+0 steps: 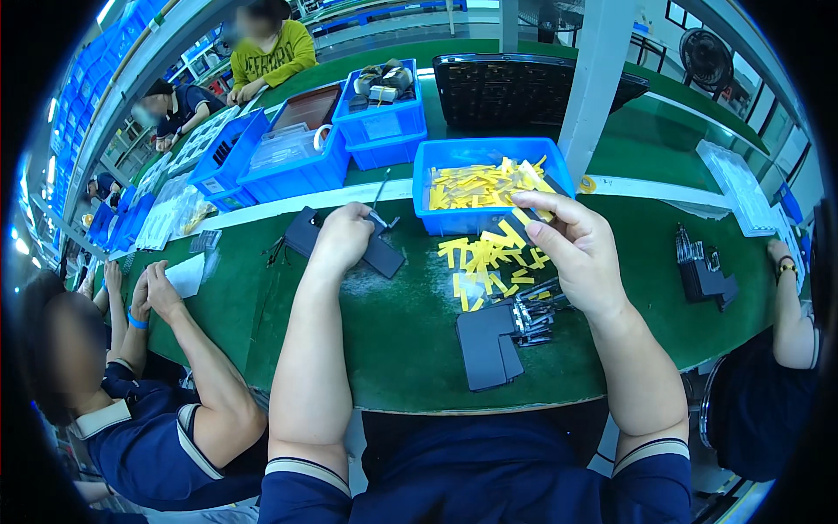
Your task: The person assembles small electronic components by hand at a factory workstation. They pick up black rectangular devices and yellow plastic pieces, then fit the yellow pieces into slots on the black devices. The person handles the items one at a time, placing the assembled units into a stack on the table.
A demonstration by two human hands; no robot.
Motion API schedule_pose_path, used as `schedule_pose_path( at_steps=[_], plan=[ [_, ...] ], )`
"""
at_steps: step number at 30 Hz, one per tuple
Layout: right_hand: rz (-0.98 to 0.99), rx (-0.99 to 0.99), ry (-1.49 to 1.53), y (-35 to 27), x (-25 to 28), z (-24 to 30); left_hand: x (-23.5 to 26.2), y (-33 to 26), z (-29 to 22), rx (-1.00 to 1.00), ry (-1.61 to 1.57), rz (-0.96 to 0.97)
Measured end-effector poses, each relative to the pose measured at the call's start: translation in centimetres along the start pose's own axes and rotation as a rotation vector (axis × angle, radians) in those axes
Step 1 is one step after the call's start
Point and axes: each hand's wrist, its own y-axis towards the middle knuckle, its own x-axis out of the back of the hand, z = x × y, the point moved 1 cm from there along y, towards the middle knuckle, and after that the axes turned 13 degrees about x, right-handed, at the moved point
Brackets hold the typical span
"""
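Note:
My left hand is curled over dark grey flat parts lying on the bench, its fingertips bent down by their metallic end. Its palm side is hidden. A thin dark wire-like piece sticks up beside those fingers. Between thumb and fingers, my right hand pinches a small yellow strip over a loose heap of yellow strips. Below the heap lies a stack of dark grey L-shaped parts with black and silver cable ends spread out at its upper right.
Behind the heap stands a blue bin of yellow strips. More blue bins line the left rear. A grey post rises behind my right hand. Similar parts lie at right. Co-workers sit on both sides; one's hands are at left.

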Motion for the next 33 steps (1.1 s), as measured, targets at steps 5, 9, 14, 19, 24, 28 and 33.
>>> schedule_pose_path(
  at_steps=[5, 9, 14, 19, 24, 28, 33],
  plan=[
    [0.031, 0.102, 0.0, -0.1, -0.2, -0.5, 0.7, -4.7, -4.3, -0.116, 0.388, -0.267],
    [0.127, 0.141, -0.147, -0.2, -0.7, 0.9, 0.3, -8.0, -6.9, -0.354, -0.13, 0.011],
    [0.107, 0.254, -0.226, -0.5, -1.2, 0.8, -1.7, -10.8, -8.4, -0.691, -0.361, 0.203],
    [0.088, 0.304, -0.27, -0.5, -1.4, 0.9, -2.5, -10.2, -7.9, -0.599, -0.446, 0.314],
    [-0.041, 0.162, -0.045, -0.6, -1.9, 0.0, -3.5, -9.9, -7.5, -0.415, -0.677, 0.59],
    [-0.23, 0.135, 0.155, -0.6, -2.5, 0.4, -3.9, -9.5, -7.7, -0.239, -0.788, 0.707],
    [-0.254, 0.055, 0.18, 0.1, -0.4, 0.2, -4.6, -8.5, -6.9, -0.344, 0.012, 0.36]
  ],
)
